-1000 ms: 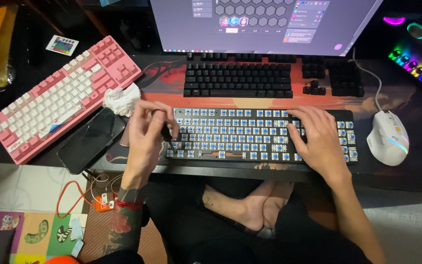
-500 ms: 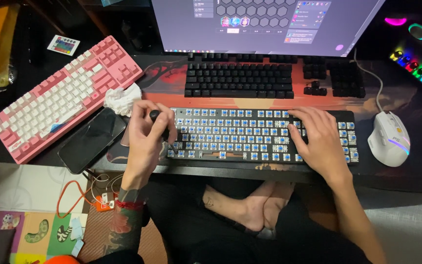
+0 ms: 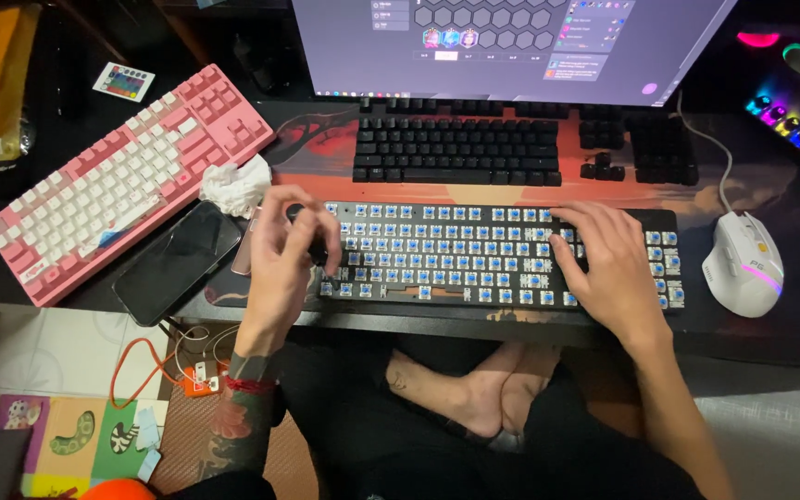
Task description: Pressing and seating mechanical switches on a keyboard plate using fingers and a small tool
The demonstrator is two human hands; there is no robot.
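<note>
A keyboard (image 3: 474, 255) with its caps off, showing rows of blue switches, lies in front of me on the desk mat. My left hand (image 3: 280, 264) is over its left end, fingers pinched around a small black piece (image 3: 315, 248) that is partly hidden by them. My right hand (image 3: 604, 268) lies flat on the right part of the bare keyboard, fingers spread and holding nothing.
A black keyboard (image 3: 456, 153) sits behind, under a monitor (image 3: 511, 42). On the left are a pink and white keyboard (image 3: 113, 176), a crumpled tissue (image 3: 233, 185) and a dark phone (image 3: 178, 261). A white mouse (image 3: 743, 264) is on the right. My crossed feet (image 3: 474, 393) show below the desk.
My left hand's fingers have curled in tighter around the small black piece at the keyboard's left end. The right hand has barely moved.
</note>
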